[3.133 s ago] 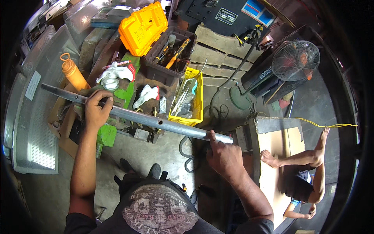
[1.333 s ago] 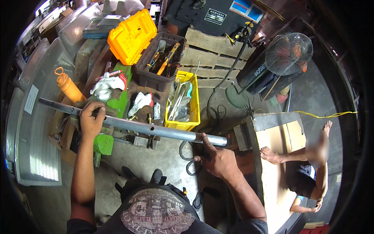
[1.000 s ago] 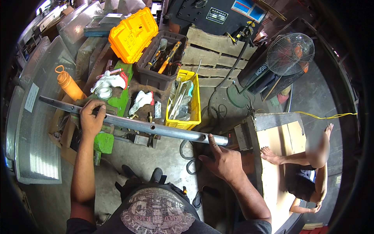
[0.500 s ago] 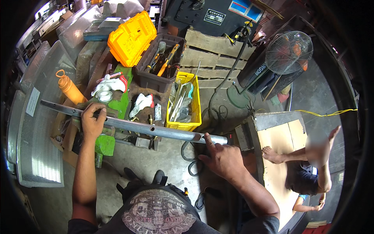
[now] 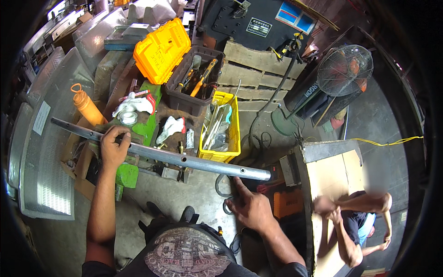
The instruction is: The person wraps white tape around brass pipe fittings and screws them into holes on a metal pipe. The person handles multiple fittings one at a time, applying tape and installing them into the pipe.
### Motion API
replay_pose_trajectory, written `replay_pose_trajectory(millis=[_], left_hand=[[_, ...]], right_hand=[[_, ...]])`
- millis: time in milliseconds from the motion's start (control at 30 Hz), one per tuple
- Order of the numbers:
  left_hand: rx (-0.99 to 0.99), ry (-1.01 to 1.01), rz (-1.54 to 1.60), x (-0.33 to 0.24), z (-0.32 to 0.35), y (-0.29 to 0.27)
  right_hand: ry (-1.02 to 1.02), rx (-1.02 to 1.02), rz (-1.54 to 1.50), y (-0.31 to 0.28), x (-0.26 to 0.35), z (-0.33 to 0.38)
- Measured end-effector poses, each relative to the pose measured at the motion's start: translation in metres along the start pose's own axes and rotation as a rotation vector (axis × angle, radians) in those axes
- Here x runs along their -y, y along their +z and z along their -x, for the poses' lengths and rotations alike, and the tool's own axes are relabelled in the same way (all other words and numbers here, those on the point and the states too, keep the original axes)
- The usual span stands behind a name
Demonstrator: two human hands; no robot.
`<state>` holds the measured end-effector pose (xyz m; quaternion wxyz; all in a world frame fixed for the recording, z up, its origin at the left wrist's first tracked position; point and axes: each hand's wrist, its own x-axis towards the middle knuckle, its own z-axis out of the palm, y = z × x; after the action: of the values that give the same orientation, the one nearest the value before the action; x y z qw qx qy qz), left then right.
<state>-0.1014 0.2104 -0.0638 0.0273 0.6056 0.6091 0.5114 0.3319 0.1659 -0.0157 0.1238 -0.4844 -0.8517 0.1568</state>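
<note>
A long grey metal tube with several round holes along it lies slantwise in front of me, its left end farther away. My left hand is closed round it left of the middle. My right hand is below the tube's right end, index finger stretched out and the other fingers loosely curled, holding nothing. That fingertip is at the tube's lower edge, just under the hole nearest the right end; whether it touches I cannot tell.
Behind the tube, a workbench carries white gloves, an orange bottle and a dark toolbox with a yellow lid. A yellow crate of metal parts stands beside it. Right are a fan and a person on cardboard.
My right index finger has moved from the hole near the tube's right end down to its lower edge. The person at the right has shifted their arms and legs.
</note>
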Motion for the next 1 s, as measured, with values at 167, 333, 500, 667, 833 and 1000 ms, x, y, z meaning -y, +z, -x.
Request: replay_pose_trajectory(millis=[167,333,500,667,833,1000], left_hand=[[-0.005,0.0,-0.012,-0.005,-0.001,0.001],[0.006,0.002,-0.011,-0.006,-0.001,0.002],[0.004,-0.007,-0.015,-0.003,0.001,0.001],[0.001,0.023,-0.022,-0.003,0.0,-0.001],[-0.003,-0.001,0.011,-0.008,0.0,0.0],[-0.023,0.009,0.033,-0.006,-0.001,-0.001]], right_hand=[[0.195,-0.041,-0.057,-0.005,0.007,-0.009],[0.153,0.058,0.148,0.014,0.013,-0.007],[0.177,-0.051,0.086,0.001,0.017,-0.011],[0.146,0.141,0.23,-0.013,0.021,-0.014],[0.204,0.199,0.295,-0.03,0.023,-0.025],[0.116,0.236,0.247,-0.026,0.025,-0.02]])
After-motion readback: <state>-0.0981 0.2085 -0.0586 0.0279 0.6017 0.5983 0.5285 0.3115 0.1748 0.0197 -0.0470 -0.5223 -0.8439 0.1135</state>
